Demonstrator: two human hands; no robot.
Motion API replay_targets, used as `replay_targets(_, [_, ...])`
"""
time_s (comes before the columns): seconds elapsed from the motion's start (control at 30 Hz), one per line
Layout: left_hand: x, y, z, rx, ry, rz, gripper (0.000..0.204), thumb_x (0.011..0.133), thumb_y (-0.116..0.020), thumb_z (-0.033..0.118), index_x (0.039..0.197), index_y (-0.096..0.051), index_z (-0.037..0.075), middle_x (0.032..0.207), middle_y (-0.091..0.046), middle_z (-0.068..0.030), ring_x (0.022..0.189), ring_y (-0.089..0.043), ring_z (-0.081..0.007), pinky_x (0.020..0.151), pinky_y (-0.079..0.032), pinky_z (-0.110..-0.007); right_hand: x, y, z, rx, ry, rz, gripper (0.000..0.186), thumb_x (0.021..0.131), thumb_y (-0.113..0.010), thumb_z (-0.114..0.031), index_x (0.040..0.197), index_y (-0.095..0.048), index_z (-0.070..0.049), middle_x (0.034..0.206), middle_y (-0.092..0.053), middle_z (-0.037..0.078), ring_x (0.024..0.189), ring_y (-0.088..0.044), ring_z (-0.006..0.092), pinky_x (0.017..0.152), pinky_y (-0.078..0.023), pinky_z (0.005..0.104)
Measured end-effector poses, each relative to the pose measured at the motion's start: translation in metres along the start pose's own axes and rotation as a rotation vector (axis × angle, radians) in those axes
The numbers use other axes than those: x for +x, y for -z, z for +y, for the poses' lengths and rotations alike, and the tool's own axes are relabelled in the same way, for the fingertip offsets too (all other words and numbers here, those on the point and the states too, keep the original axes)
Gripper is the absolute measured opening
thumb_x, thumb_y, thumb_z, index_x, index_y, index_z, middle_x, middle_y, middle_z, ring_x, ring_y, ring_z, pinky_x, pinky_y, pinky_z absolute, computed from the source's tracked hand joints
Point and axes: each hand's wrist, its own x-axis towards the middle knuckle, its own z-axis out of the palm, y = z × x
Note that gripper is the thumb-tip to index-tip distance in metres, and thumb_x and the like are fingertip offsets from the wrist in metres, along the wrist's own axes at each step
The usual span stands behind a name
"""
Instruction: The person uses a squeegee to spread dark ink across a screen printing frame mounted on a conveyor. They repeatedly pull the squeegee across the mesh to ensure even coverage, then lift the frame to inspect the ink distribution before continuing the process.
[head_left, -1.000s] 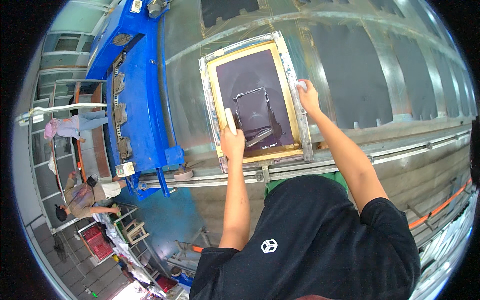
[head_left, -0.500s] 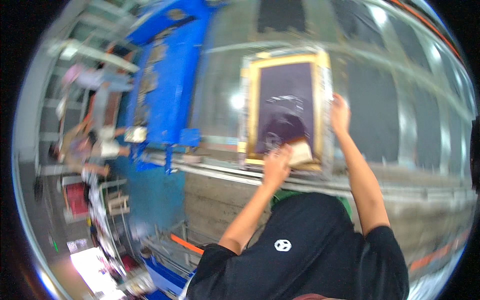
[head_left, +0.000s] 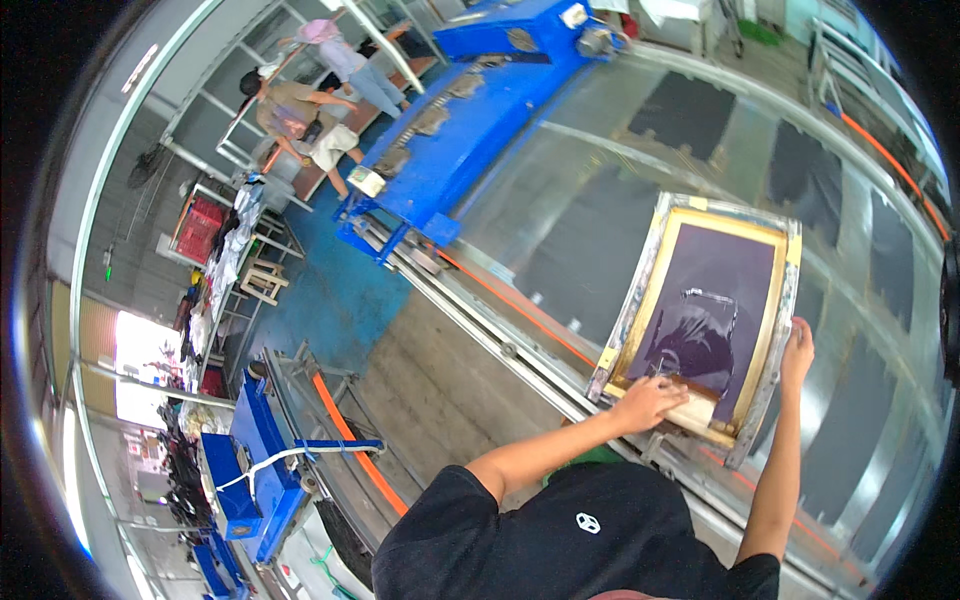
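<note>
A screen-printing frame [head_left: 650, 268] with yellow-taped inner borders rests on the long table in front of me. Dark, wet-looking ink [head_left: 697, 335] lies on the near half of its purple-black mesh [head_left: 712, 255]. My left hand [head_left: 645, 403] is closed on a pale squeegee [head_left: 698, 411] at the near end, inside the frame. Its fingers lie over the top, and the squeegee's lower edge is hidden. Against the frame's right outer edge, my right hand [head_left: 797, 355] grips the side, its thumb and fingertips partly out of sight.
Black fabric panels [head_left: 683, 116] lie flat along the glossy table [head_left: 560, 150]. A blue machine [head_left: 450, 125] straddles the table at the far left. A metal rail [head_left: 500, 345] runs along the near edge. Two people [head_left: 300, 115] work beyond the blue floor.
My view has turned, so the table now slants and the frame appears farther right. Both hands remain at the frame, the left still with the squeegee near its close end.
</note>
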Motion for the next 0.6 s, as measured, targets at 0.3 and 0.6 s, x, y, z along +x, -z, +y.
replay_targets(0.3, [0.039, 0.008, 0.064, -0.287, 0.072, 0.073, 0.049, 0.074, -0.065, 0.004, 0.122, -0.072, 0.011, 0.133, -0.067, -0.0117, 0.123, -0.063, -0.0309, 0.108, -0.048, -0.041, -0.019, 0.102, 0.096, -0.004, -0.141, 0.141, 0.028, 0.101, -0.056, -0.027, 0.119, -0.072, -0.015, 0.110, -0.072, 0.022, 0.109, -0.067, 0.0413, 0.093, -0.050, 0.0439])
replay_targets(0.6, [0.066, 0.031, 0.079, -0.184, 0.182, 0.056, 0.045, 0.074, -0.072, 0.005, 0.118, -0.075, 0.014, 0.121, -0.074, -0.0057, 0.110, -0.068, -0.0269, 0.097, -0.053, -0.038, -0.076, 0.112, 0.127, 0.059, -0.245, 0.260, 0.022, 0.102, -0.060, -0.029, 0.115, -0.073, -0.018, 0.062, -0.052, 0.009, 0.058, -0.049, 0.0196, 0.061, -0.044, 0.0381])
